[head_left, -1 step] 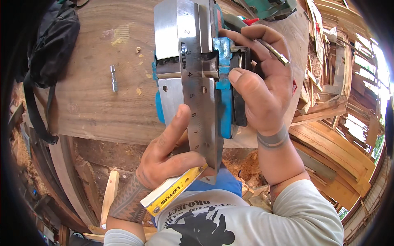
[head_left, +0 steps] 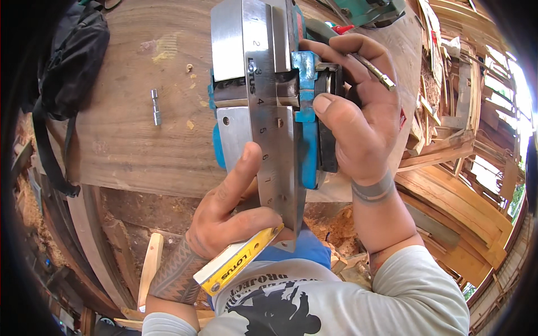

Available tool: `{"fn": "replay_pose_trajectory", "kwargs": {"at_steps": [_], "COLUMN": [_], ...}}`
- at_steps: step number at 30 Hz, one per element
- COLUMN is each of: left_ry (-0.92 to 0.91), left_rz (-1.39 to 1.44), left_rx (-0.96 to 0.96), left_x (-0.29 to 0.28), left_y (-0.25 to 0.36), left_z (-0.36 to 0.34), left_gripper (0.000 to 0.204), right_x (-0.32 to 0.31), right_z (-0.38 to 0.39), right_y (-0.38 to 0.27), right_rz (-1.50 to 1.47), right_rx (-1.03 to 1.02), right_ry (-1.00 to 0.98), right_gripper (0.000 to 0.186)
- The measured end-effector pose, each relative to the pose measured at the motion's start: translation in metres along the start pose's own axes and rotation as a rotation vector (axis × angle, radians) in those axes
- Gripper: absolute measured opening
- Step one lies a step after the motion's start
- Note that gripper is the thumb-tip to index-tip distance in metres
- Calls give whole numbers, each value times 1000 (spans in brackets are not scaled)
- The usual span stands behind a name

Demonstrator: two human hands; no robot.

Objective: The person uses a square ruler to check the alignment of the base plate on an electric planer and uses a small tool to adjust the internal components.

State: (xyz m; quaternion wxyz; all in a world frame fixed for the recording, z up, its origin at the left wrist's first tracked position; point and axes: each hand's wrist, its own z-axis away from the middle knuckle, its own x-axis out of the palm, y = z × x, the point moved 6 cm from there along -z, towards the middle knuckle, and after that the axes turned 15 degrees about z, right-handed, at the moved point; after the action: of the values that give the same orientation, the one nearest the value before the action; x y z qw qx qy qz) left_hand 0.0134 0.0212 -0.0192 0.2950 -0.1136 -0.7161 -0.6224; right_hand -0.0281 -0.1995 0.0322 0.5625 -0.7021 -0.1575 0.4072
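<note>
An electric planer with a blue body is held sole up, its bright metal sole plates and the dark cutter gap between them facing me. Lengthwise across the sole lies the steel blade of a try square, which has a yellow and silver stock. My left hand is closed around the square near its stock, index finger stretched along the blade. On the planer's right side, my right hand grips the body, thumb on the dark side part. A slim metal wrench is tucked between its fingers.
A small metal box wrench lies on the wooden table, left of the planer. A black bag sits at the far left. A green power tool stands at the back right. Stacked boards and wood scraps fill the right side.
</note>
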Motion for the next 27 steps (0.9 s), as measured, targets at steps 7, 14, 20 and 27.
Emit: {"fn": "replay_pose_trajectory", "kwargs": {"at_steps": [7,14,20,27], "left_ry": [50,67,63,68], "left_rz": [273,208,86,95], "left_rx": [-72,-192,-90,-122], "left_x": [0,2,1,0], "left_y": [-10,-5,-7,-5], "left_z": [2,1,3,3], "left_gripper": [129,129,128,127], "right_x": [-1,2,0,-1], "right_z": [0,2,-2,-4], "right_y": [1,-1,-2,-3], "right_rz": [-1,19,73,62], "right_rx": [-59,-65,-113,-50], "right_ry": [-42,2,24,25], "right_gripper": [67,60,51,46]}}
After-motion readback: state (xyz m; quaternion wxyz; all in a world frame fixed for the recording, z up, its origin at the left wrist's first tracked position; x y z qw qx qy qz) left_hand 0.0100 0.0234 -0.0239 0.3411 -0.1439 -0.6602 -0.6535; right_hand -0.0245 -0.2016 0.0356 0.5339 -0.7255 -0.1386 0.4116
